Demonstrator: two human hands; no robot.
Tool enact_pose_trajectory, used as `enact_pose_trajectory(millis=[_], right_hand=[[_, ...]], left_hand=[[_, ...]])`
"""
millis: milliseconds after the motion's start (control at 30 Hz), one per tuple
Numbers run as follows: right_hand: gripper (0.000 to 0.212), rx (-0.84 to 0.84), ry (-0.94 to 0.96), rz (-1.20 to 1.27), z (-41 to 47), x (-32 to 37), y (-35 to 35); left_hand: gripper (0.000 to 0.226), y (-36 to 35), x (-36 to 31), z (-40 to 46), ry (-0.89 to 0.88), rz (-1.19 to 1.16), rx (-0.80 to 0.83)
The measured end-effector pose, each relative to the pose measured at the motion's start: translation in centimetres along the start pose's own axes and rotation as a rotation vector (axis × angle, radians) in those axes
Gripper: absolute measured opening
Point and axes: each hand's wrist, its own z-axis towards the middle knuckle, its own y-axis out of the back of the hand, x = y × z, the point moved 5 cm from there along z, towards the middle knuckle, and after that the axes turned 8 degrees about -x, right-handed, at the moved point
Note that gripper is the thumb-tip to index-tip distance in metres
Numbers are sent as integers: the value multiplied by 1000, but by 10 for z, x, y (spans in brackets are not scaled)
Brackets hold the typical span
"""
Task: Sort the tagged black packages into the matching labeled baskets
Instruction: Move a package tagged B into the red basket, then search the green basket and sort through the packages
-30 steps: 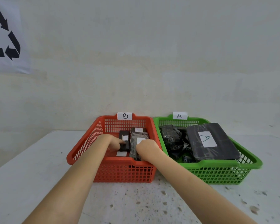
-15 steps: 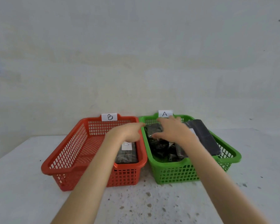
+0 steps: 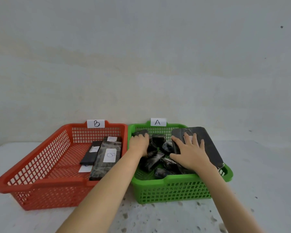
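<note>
Speckled tabletop (image 3: 158, 219) nearest; red basket B (image 3: 45, 184) left, green basket A (image 3: 175, 190) right, touching. Right hand (image 3: 191, 153) lies flat, fingers spread, on the large flat package (image 3: 207, 142), likely steadying it; left hand (image 3: 139, 144) curls onto a small wrapped package (image 3: 139, 132), grip unclear. B-tagged packages (image 3: 107, 158) sit in red basket, probably sorted

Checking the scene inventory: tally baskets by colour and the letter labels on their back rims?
Red baskets: 1, the red basket
Green baskets: 1, the green basket
Rim labels: 2, the B label and the A label
Total: 4
Both hands are in the green one.
</note>
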Motion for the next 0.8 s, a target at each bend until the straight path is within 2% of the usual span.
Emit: enact_pose_trajectory(millis=[67,200,300,367,433,533,667,800], right_hand=[[69,-17,11,5,-1,1,-1],[69,-46,16,22,0,5,0],[69,-51,23,26,-2,6,-1],[70,-46,59,13,-3,8,-2],[71,-36,100,5,-2,11,-2],[71,-22,125,12,-2,12,-4],[71,-11,129,14,-2,14,-5],[70,7,140,1,-3,16,-5]], left_hand=[[76,2,3,0,2,-49,-57],[76,7,0,0,-32,-15,-142],[59,10,-14,-6,-197,133,-217],[52,4,-22,-9,-275,223,-135],[56,-5,-23,-10,-251,290,12],[54,-11,-21,-13,-181,271,173],[47,-13,-22,-19,-152,293,231],[45,-19,-13,-18,-99,111,326]])
